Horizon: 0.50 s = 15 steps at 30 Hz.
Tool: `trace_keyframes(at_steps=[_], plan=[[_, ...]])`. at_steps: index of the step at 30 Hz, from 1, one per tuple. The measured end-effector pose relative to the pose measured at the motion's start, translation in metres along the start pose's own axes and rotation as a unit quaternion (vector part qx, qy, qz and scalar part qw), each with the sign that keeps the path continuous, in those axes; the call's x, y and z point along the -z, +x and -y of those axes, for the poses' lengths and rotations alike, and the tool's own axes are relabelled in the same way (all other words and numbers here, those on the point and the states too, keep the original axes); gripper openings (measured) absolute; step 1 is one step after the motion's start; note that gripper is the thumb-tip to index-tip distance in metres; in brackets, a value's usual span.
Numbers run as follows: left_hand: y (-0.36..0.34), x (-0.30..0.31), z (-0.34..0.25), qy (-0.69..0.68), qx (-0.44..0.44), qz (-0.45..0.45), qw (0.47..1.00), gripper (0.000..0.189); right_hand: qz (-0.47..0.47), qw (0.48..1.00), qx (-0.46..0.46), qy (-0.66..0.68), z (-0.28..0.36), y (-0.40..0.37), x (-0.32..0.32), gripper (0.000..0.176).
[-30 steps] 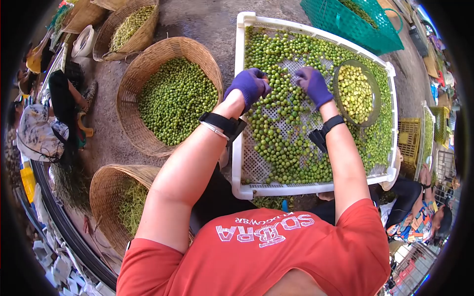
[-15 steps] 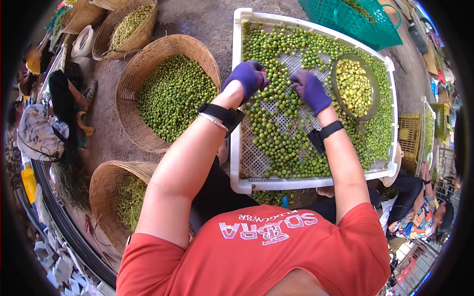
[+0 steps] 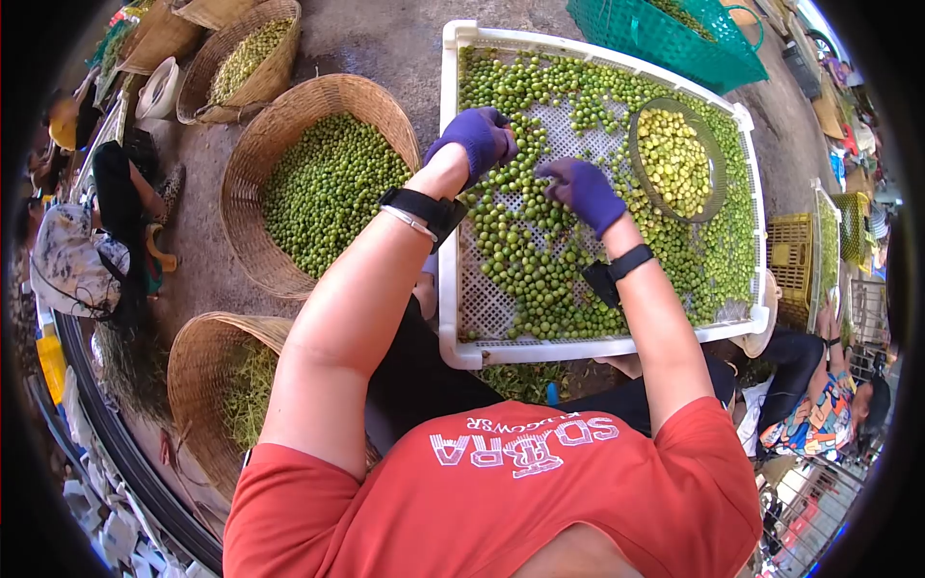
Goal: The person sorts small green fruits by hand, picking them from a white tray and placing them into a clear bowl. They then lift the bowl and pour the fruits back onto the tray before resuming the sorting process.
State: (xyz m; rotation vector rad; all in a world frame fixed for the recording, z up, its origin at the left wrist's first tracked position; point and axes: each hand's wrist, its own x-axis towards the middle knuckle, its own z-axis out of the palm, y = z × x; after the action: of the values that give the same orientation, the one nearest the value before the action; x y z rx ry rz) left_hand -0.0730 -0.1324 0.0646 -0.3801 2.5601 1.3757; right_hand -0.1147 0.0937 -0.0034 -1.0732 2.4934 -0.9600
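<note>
Red T-shirt (image 3: 462,520): white chest lettering (image 3: 590,430), "RA" and "SD" seemingly readable; smaller line (image 3: 509,422) unclear.

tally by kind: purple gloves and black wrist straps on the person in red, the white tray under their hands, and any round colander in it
purple gloves: 2
black wrist straps: 2
white tray: 1
round colander: 1
total: 6

It looks like a produce market or sorting yard: left of the white tray (image 3: 449,87) of small green fruit (image 3: 515,258), fruit-filled wicker baskets (image 3: 241,202) stand on a rough floor (image 3: 376,48); beyond the tray sits a green plastic basket (image 3: 665,48); right of the tray, a yellow crate (image 3: 790,260) and another person (image 3: 809,424).
</note>
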Motion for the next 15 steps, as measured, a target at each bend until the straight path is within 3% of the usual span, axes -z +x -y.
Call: trace_keyframes(at_steps=[1, 2, 4, 7, 10, 13, 15], plan=[[-0.001, 0.0, 0.0, -0.015, 0.0, -0.002, 1.0, 0.027, -0.008, 0.995, -0.071, 0.063, 0.008, -0.002, 0.013, 0.024], [-0.001, -0.001, 0.0, -0.017, 0.007, -0.003, 1.0, 0.027, -0.086, 0.994, -0.064, 0.024, -0.003, -0.001, 0.017, 0.025], [0.0, -0.001, 0.0, -0.018, 0.018, -0.003, 1.0, 0.026, -0.221, 0.959, 0.013, -0.179, -0.04, 0.003, 0.025, 0.022], [0.004, -0.001, 0.004, 0.036, -0.008, 0.009, 0.999, 0.028, -0.118, 0.941, -0.097, -0.301, -0.08, 0.004, 0.027, 0.023], [0.003, 0.0, 0.004, 0.041, 0.01, 0.029, 0.999, 0.029, -0.178, 0.939, -0.04, -0.291, -0.082, -0.003, 0.019, 0.014], [0.009, -0.005, 0.01, 0.059, 0.02, 0.051, 0.997, 0.028, -0.154, 0.963, -0.067, -0.211, -0.06, -0.002, 0.024, 0.015], [0.015, -0.011, 0.014, 0.083, 0.024, 0.074, 0.993, 0.029, -0.161, 0.968, 0.003, -0.195, -0.04, 0.001, 0.023, 0.015]])
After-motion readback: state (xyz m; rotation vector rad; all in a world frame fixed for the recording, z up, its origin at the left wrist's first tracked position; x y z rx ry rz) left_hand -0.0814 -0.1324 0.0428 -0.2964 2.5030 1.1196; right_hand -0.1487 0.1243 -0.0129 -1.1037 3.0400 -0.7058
